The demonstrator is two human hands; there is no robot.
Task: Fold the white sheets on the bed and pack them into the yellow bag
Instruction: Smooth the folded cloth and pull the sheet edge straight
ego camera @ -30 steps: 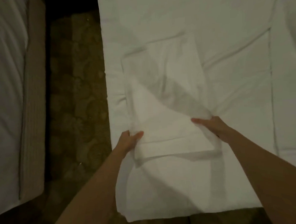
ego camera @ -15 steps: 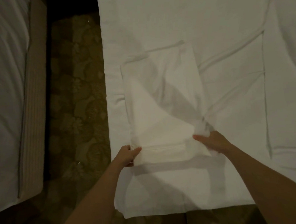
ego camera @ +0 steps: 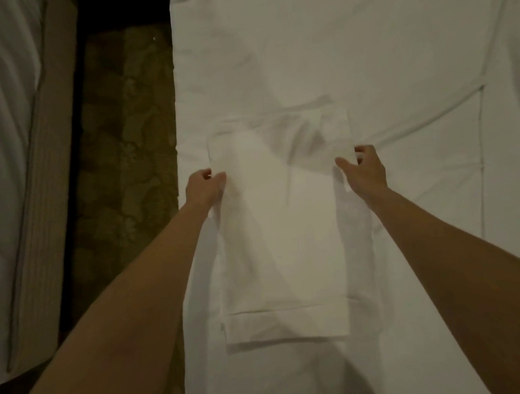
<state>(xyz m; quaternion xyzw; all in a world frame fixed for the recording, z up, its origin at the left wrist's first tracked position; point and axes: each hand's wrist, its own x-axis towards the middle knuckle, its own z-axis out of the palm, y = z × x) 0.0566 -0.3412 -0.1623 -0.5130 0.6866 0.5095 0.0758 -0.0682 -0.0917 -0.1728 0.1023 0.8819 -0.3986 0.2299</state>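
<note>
1. Dim room, warm low light. Patterned brown carpet runs as a strip down the left centre of the frame, between two beds.
2. Second bed fills the far left edge: white bedding with a tan striped border along its right side.
3. Main bed takes up the centre and right of the frame. It is covered in white cloth with long creases running diagonally at the upper right and a seam line down the right side.
4. White folded sheet lies flat on the main bed near its left edge, in the centre of the frame. It forms a tall narrow rectangle. Its hemmed near end sits at lower centre, with a stitched band across it. The far end is rumpled, with shadowed wrinkles.
5. Left hand is at the sheet's left edge, toward the far end. Thumb lies on top of the cloth and the fingers curl at the edge, pinching it.
6. Right hand is at the sheet's right edge, at about the same height in the frame. Thumb points inward over the cloth, fingers curl round the edge, gripping it.
7. Both bare forearms reach in from the lower corners of the frame and cast shadows on the bed on either side of the sheet.
</note>
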